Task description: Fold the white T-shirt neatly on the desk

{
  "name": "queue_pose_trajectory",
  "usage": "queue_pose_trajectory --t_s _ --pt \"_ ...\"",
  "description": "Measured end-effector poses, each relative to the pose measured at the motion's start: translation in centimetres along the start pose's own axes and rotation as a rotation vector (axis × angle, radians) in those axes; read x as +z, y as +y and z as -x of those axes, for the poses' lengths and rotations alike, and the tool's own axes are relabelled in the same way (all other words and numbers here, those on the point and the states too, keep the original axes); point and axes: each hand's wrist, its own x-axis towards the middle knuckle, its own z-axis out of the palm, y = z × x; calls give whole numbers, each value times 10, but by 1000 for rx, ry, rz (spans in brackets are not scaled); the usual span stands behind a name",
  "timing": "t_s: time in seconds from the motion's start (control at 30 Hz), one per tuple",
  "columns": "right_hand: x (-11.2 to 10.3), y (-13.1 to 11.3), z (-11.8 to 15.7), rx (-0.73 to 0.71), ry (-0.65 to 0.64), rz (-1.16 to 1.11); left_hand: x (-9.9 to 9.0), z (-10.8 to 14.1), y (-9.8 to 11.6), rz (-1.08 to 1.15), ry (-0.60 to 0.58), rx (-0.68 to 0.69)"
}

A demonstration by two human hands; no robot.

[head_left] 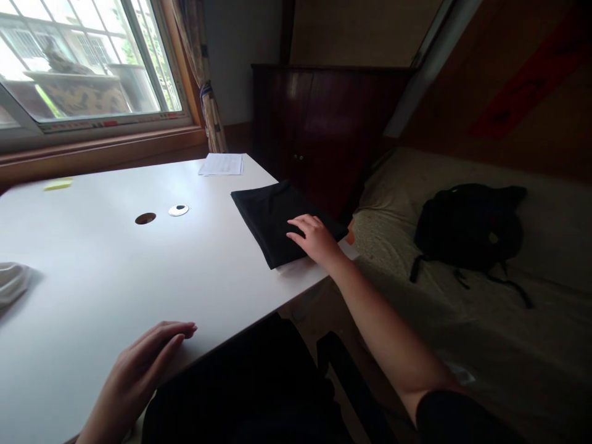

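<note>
A flat black piece of folded cloth lies at the right end of the white table, with something pale showing under its near edge. Over its right part reaches my right hand, fingers apart and holding nothing; whether the fingertips touch the cloth I cannot tell. My left hand rests at the near edge of the table, its fingers stretched out and nothing in them.
Papers lie at the far corner, a round cap beside a cable hole, yellow notes at far left, a greyish cloth at the left edge. A black backpack lies on the bed at right.
</note>
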Motion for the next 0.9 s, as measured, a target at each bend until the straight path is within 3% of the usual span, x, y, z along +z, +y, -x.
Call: queue_pose_trajectory --t_s 0.17,0.33,0.43,0.57,0.73,0.83,0.9 --pt "39 4 -38 85 -160 194 0 1 -3 2 -21 46" --pt "38 -3 -44 85 -196 328 1 -1 2 -3 -25 98" --pt "25 -3 -46 112 -86 347 2 -1 5 -3 -22 133" --pt "2 -13 -54 76 199 181 3 -1 5 -20 -29 143" --pt "-7 -71 -64 0 372 -333 12 -9 5 -70 -10 143" --pt "5 -125 -58 60 288 -666 25 -21 7 -114 28 137" --pt "13 -165 -48 76 160 -846 34 -28 10 -129 77 126"
